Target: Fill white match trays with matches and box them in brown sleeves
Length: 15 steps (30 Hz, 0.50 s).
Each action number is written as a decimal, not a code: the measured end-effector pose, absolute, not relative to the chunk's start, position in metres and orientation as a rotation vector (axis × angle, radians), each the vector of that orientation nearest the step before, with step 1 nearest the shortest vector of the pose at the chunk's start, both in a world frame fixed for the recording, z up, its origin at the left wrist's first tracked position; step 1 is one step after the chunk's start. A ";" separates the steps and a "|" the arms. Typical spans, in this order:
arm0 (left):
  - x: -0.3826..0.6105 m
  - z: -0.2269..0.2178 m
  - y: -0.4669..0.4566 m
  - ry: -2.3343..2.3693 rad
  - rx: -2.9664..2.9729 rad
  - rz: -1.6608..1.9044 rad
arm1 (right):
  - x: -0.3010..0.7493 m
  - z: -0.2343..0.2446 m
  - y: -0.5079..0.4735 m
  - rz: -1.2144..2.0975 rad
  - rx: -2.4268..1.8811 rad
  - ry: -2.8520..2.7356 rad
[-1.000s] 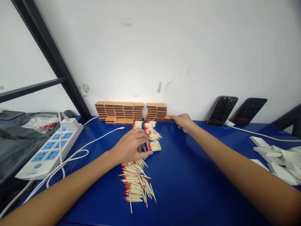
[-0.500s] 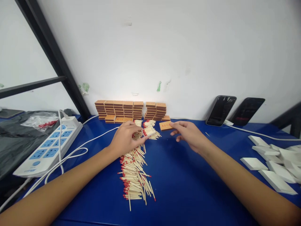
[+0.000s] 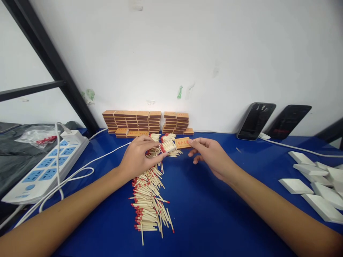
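Left hand [image 3: 140, 155]: grasping an open match tray [image 3: 168, 146] between thumb and fingers, red heads toward the palm side. Tray looks full and is above the loose matches, about mid-width, toward the far edge of the surface [image 3: 214, 214]. Right hand [image 3: 210, 155]: thumb and index pinch an orange sleeve [image 3: 182, 142] by its right end, other fingers loosely curled. Sleeve's left end is right by the tray; can't tell if they touch. Tray isn't inside the sleeve.

Progress, judged from the layout: a good share looks done. Closed-looking boxes stand along the far edge in a wide left stack [image 3: 131, 121] and a narrower right stack [image 3: 175, 122], with a low box [image 3: 189, 131] at the right end. This tray seems filled, just not sleeved. Left over: a long match pile [image 3: 148, 203] from beside the left hand toward the near edge, plus small match bunches [image 3: 168, 137] in front of the stacks. Plenty loose, count unclear.

Around: power strip [image 3: 45, 167] at the left edge, white blocks [image 3: 318, 185] at the right edge, two dark phones [image 3: 255, 121] leaning on the wall near the far right corner.
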State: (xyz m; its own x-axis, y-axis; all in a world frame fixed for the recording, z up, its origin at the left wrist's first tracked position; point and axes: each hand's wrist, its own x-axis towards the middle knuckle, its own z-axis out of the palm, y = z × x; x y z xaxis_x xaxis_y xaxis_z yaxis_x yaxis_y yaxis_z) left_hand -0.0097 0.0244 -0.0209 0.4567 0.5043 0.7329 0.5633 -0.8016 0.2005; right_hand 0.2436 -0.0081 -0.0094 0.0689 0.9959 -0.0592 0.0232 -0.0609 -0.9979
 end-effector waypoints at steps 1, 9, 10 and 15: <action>-0.009 -0.021 0.024 -0.958 -2.623 -1.282 | 0.244 -0.009 -0.008 1.208 -1.292 -1.143; -0.009 -0.019 0.024 -0.873 -2.699 -1.283 | 0.243 -0.013 -0.009 1.188 -1.228 -1.197; -0.009 -0.018 0.024 -0.861 -2.711 -1.278 | 0.243 -0.013 -0.009 1.176 -1.220 -1.210; -0.010 -0.016 0.025 -0.800 -2.749 -1.264 | 0.244 -0.012 -0.008 1.135 -1.178 -1.232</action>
